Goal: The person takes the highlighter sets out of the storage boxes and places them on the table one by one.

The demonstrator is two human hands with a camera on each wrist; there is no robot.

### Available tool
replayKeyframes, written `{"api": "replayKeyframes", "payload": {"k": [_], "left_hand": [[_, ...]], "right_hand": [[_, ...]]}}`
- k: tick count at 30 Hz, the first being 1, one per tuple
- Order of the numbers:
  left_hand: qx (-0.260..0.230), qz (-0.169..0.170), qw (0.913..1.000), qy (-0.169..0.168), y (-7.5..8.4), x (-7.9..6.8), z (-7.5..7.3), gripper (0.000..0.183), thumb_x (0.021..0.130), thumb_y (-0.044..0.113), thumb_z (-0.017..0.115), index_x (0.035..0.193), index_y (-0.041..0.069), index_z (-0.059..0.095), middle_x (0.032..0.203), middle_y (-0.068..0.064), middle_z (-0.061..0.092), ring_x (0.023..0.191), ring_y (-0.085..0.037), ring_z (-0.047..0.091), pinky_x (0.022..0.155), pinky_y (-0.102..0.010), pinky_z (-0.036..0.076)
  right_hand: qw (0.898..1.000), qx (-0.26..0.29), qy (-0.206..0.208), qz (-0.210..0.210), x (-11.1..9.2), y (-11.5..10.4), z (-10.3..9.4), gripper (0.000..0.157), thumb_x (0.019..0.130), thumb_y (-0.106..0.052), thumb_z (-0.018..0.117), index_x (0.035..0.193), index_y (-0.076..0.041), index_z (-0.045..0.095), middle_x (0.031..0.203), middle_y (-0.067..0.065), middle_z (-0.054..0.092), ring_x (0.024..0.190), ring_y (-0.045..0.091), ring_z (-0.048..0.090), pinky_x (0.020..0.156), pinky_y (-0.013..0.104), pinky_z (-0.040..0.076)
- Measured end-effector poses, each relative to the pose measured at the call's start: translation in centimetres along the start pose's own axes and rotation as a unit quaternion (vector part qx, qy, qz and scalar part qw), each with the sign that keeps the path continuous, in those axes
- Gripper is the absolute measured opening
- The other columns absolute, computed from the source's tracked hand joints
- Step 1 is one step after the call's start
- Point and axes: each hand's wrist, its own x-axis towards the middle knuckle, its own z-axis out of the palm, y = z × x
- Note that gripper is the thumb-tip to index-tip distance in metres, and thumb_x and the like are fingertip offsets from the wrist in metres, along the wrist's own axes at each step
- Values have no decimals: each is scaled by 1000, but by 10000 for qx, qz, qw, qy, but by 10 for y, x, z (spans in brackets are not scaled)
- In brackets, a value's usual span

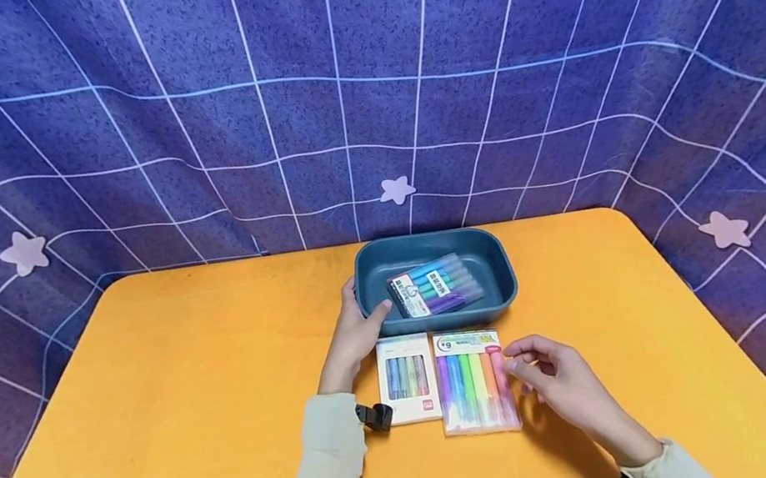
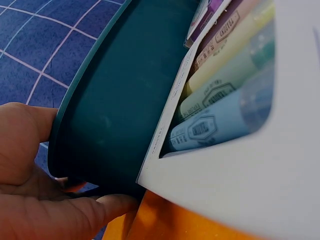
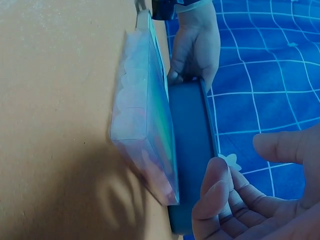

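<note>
A dark teal plastic bin (image 1: 508, 304) stands near the table's back edge, and my left hand (image 1: 356, 335) grips its left end, the thumb over the rim. Inside it lies a clear pack of blue, green and purple markers (image 1: 454, 278). In front of the bin, a white windowed box of pastel highlighters (image 1: 413, 416) lies on the left, close by my left wrist. Beside that box is a clear pack of rainbow-coloured highlighters (image 1: 480, 392). My right hand (image 1: 562, 378) hovers at the right edge of this pack, fingers loosely bent, nothing held.
The orange table (image 1: 193, 423) stretches to both sides of the bin and packs. A blue gridded cloth (image 1: 302, 117) with star shapes hangs behind and beside the table. Each wrist wears a small black camera (image 1: 376, 417).
</note>
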Motion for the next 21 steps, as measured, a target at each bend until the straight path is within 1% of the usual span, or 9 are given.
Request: {"api": "replayKeyframes", "payload": {"k": [4, 10, 15, 21], "left_hand": [[-17, 52, 10000, -10, 1, 0, 0, 74, 102, 18, 56, 161, 20, 10, 162, -17, 33, 150, -38, 34, 123, -60, 25], [85, -40, 10000, -9, 4, -1, -1, 74, 103, 19, 56, 161, 22, 10, 165, -16, 30, 152, -37, 31, 124, -60, 24], [92, -68, 9999, -10, 6, -2, -1, 74, 103, 20, 56, 161, 21, 10, 164, -16, 30, 151, -37, 32, 124, -60, 25], [136, -86, 9999, -19, 2, -2, -2, 74, 103, 20, 56, 161, 22, 10, 165, -15, 29, 151, -38, 31, 123, -61, 24]], "right_hand": [[10000, -55, 33, -12, 0, -1, 0, 25, 96, -16, 68, 116, 0, 65, 88, 8, 63, 67, 15, 57, 50, 25, 44], [10000, -20, 47, -34, 1, -3, 0, 25, 97, -17, 67, 116, -1, 66, 86, 8, 63, 66, 16, 58, 50, 26, 45], [10000, 2, 45, -73, 2, -4, 1, 25, 97, -18, 67, 115, -1, 66, 87, 8, 65, 67, 16, 58, 50, 25, 44], [10000, -8, 32, -46, 2, -7, 1, 23, 96, -16, 68, 114, -1, 67, 89, 10, 66, 68, 17, 59, 50, 24, 44]]}}
